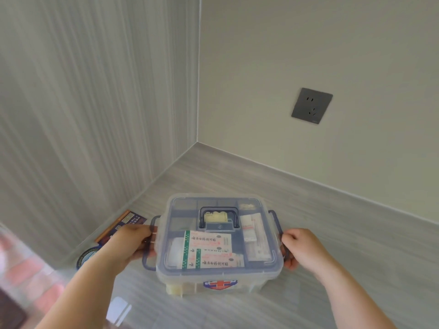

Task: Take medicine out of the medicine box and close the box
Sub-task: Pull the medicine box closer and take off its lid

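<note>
A clear plastic medicine box [219, 277] with a red cross sticker stands on the grey counter, its lid [178, 205] down. Through the lid I see bandage packets [209, 243], a small yellowish bottle [215, 218] under the blue carry handle [218, 211], and swab packs [255, 231] on the right. My left hand [130, 243] is closed on the blue left side latch [148, 262]. My right hand [303, 248] grips the blue right side latch [276, 222]. Both latches stick out from the box sides.
The box sits near a corner of two walls. A dark booklet [123, 223] and a round blue sticker [86, 256] lie at the left wall's foot. A grey wall socket [311, 105] is on the right wall. A small white object [118, 309] lies in front.
</note>
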A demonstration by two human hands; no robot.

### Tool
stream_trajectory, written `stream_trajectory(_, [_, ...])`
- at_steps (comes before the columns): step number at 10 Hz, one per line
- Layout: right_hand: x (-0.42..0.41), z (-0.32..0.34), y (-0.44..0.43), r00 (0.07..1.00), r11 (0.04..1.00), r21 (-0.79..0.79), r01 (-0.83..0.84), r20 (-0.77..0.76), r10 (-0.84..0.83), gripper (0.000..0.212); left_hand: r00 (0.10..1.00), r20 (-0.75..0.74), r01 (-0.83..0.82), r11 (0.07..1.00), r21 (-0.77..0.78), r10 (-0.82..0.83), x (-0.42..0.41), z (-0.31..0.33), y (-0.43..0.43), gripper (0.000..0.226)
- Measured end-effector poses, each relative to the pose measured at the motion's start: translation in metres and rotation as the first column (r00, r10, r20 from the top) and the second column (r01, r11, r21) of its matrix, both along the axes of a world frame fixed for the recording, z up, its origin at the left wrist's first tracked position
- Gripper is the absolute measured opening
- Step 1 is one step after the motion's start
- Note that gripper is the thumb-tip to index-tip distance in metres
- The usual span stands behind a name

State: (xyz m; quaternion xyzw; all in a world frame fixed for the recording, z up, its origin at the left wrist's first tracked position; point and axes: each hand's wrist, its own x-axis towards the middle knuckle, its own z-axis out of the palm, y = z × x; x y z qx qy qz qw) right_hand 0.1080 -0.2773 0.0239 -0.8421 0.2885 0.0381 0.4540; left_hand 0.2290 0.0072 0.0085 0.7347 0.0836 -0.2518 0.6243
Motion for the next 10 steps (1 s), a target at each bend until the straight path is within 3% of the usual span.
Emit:
stream_trajectory(1, [-0.004,-0.011,-0.004,0.993,0.976,0.201,0.088,0.056,-0.101,0.037,0.997,-0.070,-0.026,0.980,-0.197,0.012,-0.003,-0.020,0.008,0.035])
stream_trajectory(2, [-0.009,-0.029,-0.005,0.981,0.919,0.360,0.161,0.044,-0.189,0.035,0.997,-0.075,-0.008,0.973,-0.231,-0.010,-0.007,-0.033,0.007,0.041])
stream_trajectory(3, [-0.010,-0.041,-0.006,0.971,0.889,0.402,0.220,-0.007,-0.238,0.024,1.000,-0.014,-0.018,0.984,-0.175,0.016,-0.011,-0.039,0.000,0.037])
stream_trajectory(4, [-0.002,-0.040,-0.009,0.897,0.882,0.260,0.392,0.103,-0.429,0.019,0.969,0.120,-0.205,0.975,-0.089,0.215,-0.014,-0.038,-0.010,0.026])
stream_trajectory(5, [0.010,-0.016,-0.001,0.839,0.910,-0.061,0.410,0.418,-0.349,0.020,0.915,0.299,-0.230,0.959,-0.167,0.272,-0.026,-0.028,-0.017,0.026])
stream_trajectory(6, [0.026,0.006,0.026,0.891,0.919,-0.391,0.046,0.432,0.139,0.021,0.940,0.237,-0.181,0.946,-0.269,0.247,-0.034,-0.021,-0.023,0.021])
stream_trajectory(7, [0.043,0.005,0.045,0.887,0.818,-0.513,-0.260,0.208,0.413,0.044,0.956,0.170,-0.178,0.935,-0.307,0.238,-0.031,-0.028,-0.024,0.029])
stream_trajectory(8, [0.052,-0.001,0.048,0.891,0.806,-0.533,-0.257,0.192,0.411,0.042,0.960,0.139,-0.184,0.919,-0.350,0.245,-0.028,-0.035,-0.021,0.033])
stream_trajectory(9, [0.057,0.000,0.048,0.890,0.875,-0.456,-0.161,0.316,0.328,0.018,0.964,0.158,-0.156,0.936,-0.317,0.214,-0.024,-0.047,-0.016,0.032])
stream_trajectory(10, [0.061,0.004,0.047,0.903,0.924,-0.331,-0.193,0.308,0.299,0.020,0.969,0.151,-0.138,0.933,-0.334,0.198,-0.023,-0.050,-0.013,0.043])
